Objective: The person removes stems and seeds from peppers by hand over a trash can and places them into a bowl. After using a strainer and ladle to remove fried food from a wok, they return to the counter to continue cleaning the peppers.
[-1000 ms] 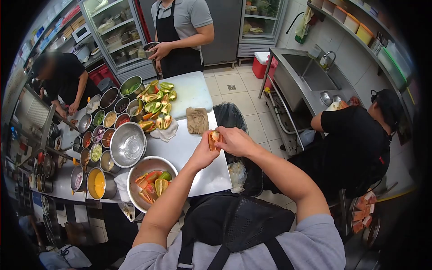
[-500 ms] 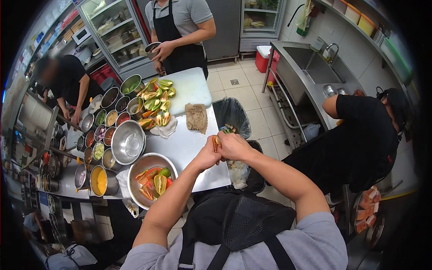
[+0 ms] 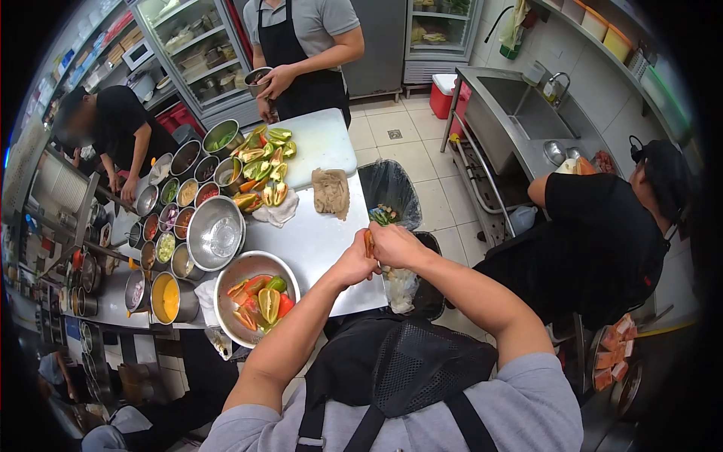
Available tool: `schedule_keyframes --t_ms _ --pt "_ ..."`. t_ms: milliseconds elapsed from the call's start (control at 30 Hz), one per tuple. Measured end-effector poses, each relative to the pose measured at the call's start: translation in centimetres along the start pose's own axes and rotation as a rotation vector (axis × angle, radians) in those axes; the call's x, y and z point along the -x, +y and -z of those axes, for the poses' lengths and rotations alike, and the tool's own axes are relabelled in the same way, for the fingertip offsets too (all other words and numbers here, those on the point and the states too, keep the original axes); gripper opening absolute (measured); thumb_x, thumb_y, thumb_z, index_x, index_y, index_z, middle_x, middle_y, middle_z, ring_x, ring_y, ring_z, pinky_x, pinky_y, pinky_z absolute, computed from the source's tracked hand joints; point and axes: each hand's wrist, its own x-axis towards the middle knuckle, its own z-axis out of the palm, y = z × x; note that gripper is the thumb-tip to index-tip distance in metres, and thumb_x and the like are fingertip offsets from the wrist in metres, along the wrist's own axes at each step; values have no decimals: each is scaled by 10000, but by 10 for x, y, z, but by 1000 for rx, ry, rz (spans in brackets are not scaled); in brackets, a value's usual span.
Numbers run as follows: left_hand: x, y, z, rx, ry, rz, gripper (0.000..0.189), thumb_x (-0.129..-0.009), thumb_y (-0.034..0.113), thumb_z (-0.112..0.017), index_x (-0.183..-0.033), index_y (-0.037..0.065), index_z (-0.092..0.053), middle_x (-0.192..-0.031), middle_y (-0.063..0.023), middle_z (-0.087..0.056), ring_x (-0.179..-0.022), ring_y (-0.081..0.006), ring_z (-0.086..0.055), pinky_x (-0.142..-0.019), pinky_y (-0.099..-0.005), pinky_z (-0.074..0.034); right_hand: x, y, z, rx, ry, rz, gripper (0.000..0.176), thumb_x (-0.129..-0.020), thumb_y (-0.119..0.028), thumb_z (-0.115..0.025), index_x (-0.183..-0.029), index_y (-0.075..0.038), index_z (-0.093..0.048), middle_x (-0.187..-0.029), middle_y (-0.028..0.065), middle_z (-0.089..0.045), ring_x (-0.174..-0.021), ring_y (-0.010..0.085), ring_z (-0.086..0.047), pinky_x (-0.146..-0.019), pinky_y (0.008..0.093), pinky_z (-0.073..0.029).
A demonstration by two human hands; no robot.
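Both hands meet over the table's right edge, beside the bins. An orange piece of bell pepper shows between them, mostly covered by fingers. My left hand is closed around its lower side. My right hand is closed on it from the other side, knuckles up. Left of my left forearm, a large metal bowl holds red, green and orange pepper pieces. Farther back, several cut green peppers are heaped by the white cutting board.
A black-lined bin with scraps stands past the table edge. A brown cloth and a white cloth lie on the table. An empty metal bowl and several ingredient pots stand left. Co-workers stand opposite, far left and right.
My hands stay together on the pepper piece, with a slight shift in their grip. The co-worker on the right has moved a little, and the view has shifted slightly.
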Motion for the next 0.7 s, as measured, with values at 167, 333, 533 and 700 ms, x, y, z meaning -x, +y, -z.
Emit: schedule_keyframes --t_ms 167,333,533,700 --pt "-2 5 7 71 -26 -24 691 -810 -24 -538 -1440 0 -255 -973 -118 -594 -728 -186 -659 -524 -281 -493 1 1 7 -67 14 -66 282 -823 -154 -584 -987 72 -544 -846 301 -667 -842 466 -665 -752 529 -527" --pt "-14 4 8 29 -79 29 671 -791 -17 -539 -1413 -11 -287 -964 -108 -592 -701 -176 -648 -502 -277 -478 6 -1 3 -46 31 -66 281 -831 -168 -567 -975 72 -548 -837 303 -666 -826 463 -665 -749 526 -529" --pt "-20 11 -12 -93 -145 31 627 -786 -28 -518 -1375 -46 -305 -964 -105 -572 -657 -159 -614 -495 -281 -457 15 19 -11 -59 161 -125 271 -824 -175 -578 -945 67 -554 -803 298 -663 -784 457 -670 -714 523 -537" --pt "-22 20 -24 -128 -130 46 550 -797 -40 -495 -1320 -51 -328 -970 -115 -575 -670 -167 -607 -513 -303 -466 18 30 -12 9 138 -157 271 -829 -193 -607 -943 45 -543 -792 287 -663 -777 453 -672 -685 524 -536"
